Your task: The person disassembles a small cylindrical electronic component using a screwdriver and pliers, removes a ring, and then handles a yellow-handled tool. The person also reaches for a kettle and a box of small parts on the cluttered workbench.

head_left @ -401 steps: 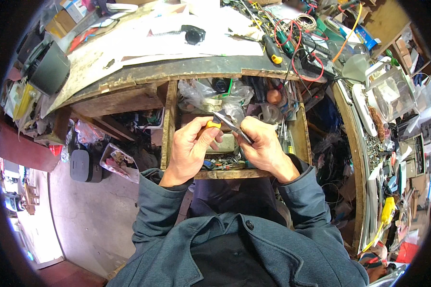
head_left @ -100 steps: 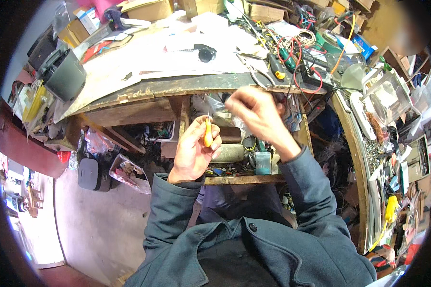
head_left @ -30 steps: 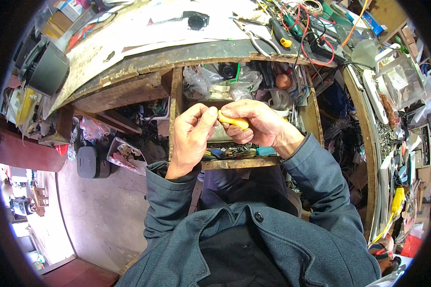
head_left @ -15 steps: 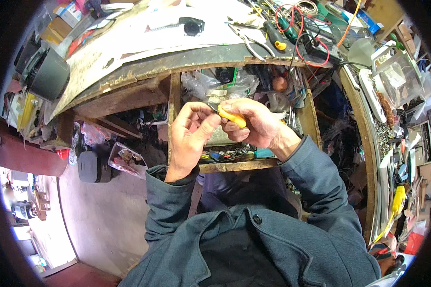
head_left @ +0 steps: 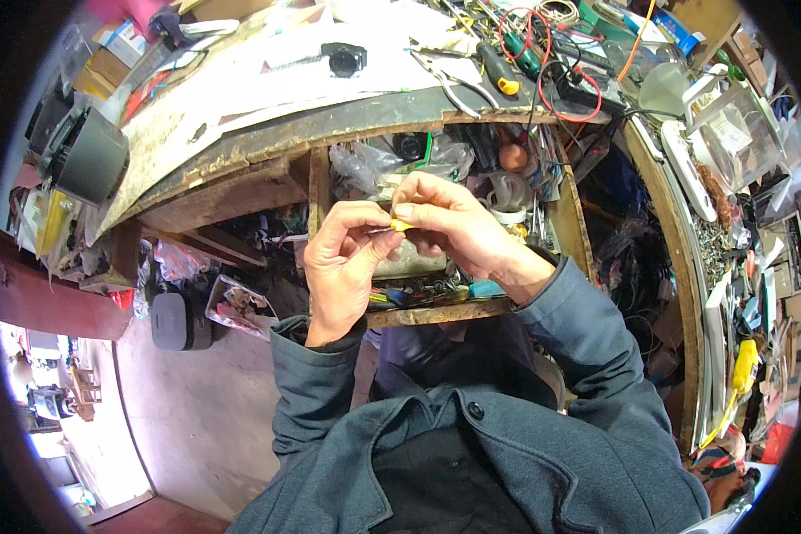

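My two hands meet above an open drawer (head_left: 454,313) at the bench. My right hand (head_left: 458,230) is closed on a small yellow-handled tool (head_left: 401,225), and only a short yellow part of it shows between the fingers. My left hand (head_left: 343,262) is pinched at the tool's tip, thumb against fingers; whatever it grips there is too small or hidden to name. On the white sheet of the bench top lies a black wristwatch (head_left: 342,60), beyond my hands.
Pliers (head_left: 458,84) and a black-and-yellow screwdriver (head_left: 498,69) lie near the bench edge, beside tangled red and black leads (head_left: 561,80). Plastic bags (head_left: 445,158) and tools fill the drawer. A dark speaker-like box (head_left: 84,151) stands at the left.
My right hand has turned, so the yellow handle, shown at length before, is now mostly covered by the fingers. Both hands remain together, and the view has shifted slightly.
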